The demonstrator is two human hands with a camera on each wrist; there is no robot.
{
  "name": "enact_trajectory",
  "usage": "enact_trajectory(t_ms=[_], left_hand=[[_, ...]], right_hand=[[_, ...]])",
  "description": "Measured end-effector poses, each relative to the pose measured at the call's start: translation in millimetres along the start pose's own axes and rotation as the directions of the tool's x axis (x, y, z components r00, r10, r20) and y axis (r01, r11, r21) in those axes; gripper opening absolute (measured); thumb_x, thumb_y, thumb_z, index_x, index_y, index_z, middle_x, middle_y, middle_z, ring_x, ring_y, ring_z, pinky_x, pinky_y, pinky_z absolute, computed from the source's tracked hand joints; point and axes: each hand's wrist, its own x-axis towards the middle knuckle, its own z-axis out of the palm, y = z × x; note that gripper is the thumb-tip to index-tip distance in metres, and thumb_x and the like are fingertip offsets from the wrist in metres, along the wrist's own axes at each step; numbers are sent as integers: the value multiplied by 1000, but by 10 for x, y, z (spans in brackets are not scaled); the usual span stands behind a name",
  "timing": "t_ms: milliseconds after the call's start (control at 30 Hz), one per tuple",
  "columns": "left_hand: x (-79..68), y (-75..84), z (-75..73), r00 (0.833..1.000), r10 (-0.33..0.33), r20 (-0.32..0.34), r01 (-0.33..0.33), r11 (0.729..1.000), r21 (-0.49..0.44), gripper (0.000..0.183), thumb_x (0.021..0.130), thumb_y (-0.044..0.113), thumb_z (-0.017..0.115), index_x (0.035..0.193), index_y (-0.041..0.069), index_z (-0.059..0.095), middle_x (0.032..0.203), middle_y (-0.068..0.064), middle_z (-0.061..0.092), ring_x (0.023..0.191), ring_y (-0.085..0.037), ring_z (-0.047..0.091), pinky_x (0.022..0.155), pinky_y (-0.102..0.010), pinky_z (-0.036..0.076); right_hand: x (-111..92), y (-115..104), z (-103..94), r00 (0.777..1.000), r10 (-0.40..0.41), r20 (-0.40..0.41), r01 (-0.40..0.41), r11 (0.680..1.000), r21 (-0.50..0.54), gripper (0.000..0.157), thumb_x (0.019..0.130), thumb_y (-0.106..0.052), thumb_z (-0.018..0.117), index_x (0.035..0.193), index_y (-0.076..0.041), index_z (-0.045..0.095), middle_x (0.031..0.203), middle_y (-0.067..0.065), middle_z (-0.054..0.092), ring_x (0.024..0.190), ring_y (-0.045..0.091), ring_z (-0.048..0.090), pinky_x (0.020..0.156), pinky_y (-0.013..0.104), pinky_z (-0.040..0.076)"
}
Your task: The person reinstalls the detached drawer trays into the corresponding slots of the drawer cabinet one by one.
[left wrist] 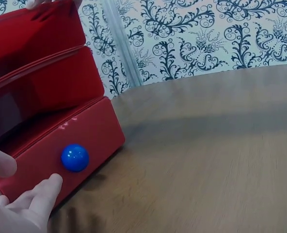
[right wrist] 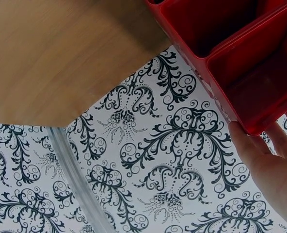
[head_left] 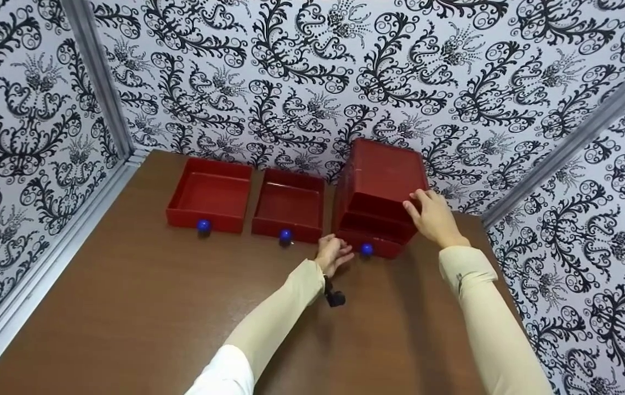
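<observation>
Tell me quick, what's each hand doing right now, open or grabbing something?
Left hand: open, at the front of the bottom drawer, gripping nothing.
Right hand: closed, holding the red cabinet at an upper corner.

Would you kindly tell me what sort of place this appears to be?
Probably a small staged recording booth: scroll-patterned walls meet at a plain grey corner post and close in on a brown wood-look table, with red drawers with blue knobs.
</observation>
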Motion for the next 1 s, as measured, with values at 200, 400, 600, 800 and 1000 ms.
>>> enact_trajectory(t_ms=[200, 400, 600, 800, 1000], left_hand=[[34, 7, -36, 998, -1, 55, 3, 999, -38, 66, 79, -8, 38, 141, 6, 18, 127, -21, 44, 121, -35, 50, 96, -43, 51], [63, -44, -99, 983, -5, 181, 23, 995, -92, 77, 74, -15, 32, 145, 3, 9, 148, -21, 27, 135, -35, 33, 100, -46, 47], [25, -47, -166, 984, 0, 180, 3, 1000, -17, 62, 80, -7, 35, 140, 2, 23, 147, -20, 30, 130, -39, 40, 95, -47, 50], [-191, 120, -471, 966, 188, 176, -239, 909, 342, 25, 89, 3, 40, 113, -1, 48, 112, -24, 60, 84, -30, 67, 67, -39, 59], [-468, 721, -1120, 775, 557, 297, -617, 569, 544, 14, 82, -7, 49, 91, -2, 58, 90, -24, 64, 68, -16, 62, 59, -24, 51]], right_hand=[[25, -11, -19, 1000, -8, 2, 8, 1000, 0, 33, 92, -28, 52, 108, -1, 57, 109, 25, 57, 104, 45, 48, 93, 54, 39], [29, 9, -25, 1000, 3, 14, -3, 1000, 10, 35, 93, -29, 50, 111, 0, 56, 113, 25, 56, 108, 45, 47, 97, 54, 38], [14, 28, 6, 1000, 11, 18, -11, 1000, 19, 37, 93, -30, 49, 114, 0, 55, 114, 26, 55, 109, 45, 46, 97, 55, 37], [-4, 11, 7, 1000, -4, 2, 4, 1000, 19, 34, 92, -27, 51, 112, 0, 55, 112, 26, 56, 107, 46, 47, 95, 55, 38], [-10, 16, 13, 1000, 0, 2, 0, 1000, 19, 34, 93, -28, 50, 112, 0, 55, 111, 26, 56, 106, 46, 47, 95, 56, 37]])
